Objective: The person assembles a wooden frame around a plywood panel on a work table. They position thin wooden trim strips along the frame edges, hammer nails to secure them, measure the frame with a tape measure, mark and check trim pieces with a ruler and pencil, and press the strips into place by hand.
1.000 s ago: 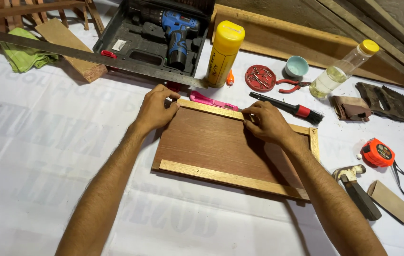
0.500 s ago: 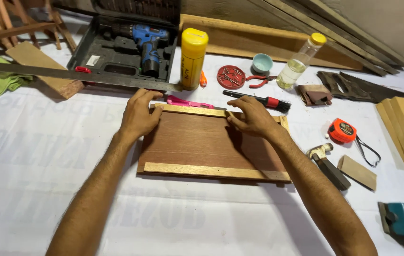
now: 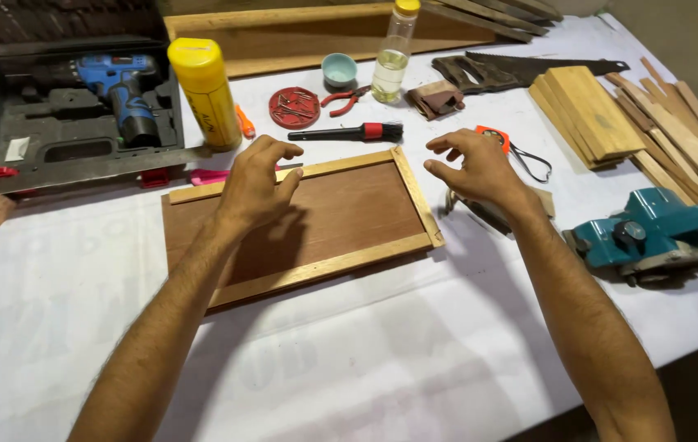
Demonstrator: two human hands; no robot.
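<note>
A brown wooden panel (image 3: 341,217) with pale wood strips along its edges lies flat on the white-covered table. My left hand (image 3: 257,184) rests on the panel near its far edge, fingers curled and loose. My right hand (image 3: 480,168) hovers just off the panel's right end, fingers spread, holding nothing. It hangs over a hammer (image 3: 480,209) and a small wood block (image 3: 542,200), close to an orange tape measure (image 3: 492,135).
A blue drill in a black case (image 3: 79,106) and a yellow can (image 3: 204,90) sit far left. A black brush (image 3: 349,133), red tin of nails (image 3: 294,106), pliers (image 3: 349,96), bottle (image 3: 391,57), handsaw (image 3: 521,69), stacked wood strips (image 3: 611,115) and teal planer (image 3: 660,233) lie around.
My right hand has left the panel's far edge and moved right, off the panel, opening its fingers. The view has shifted right, bringing the planer and wood strips into sight.
</note>
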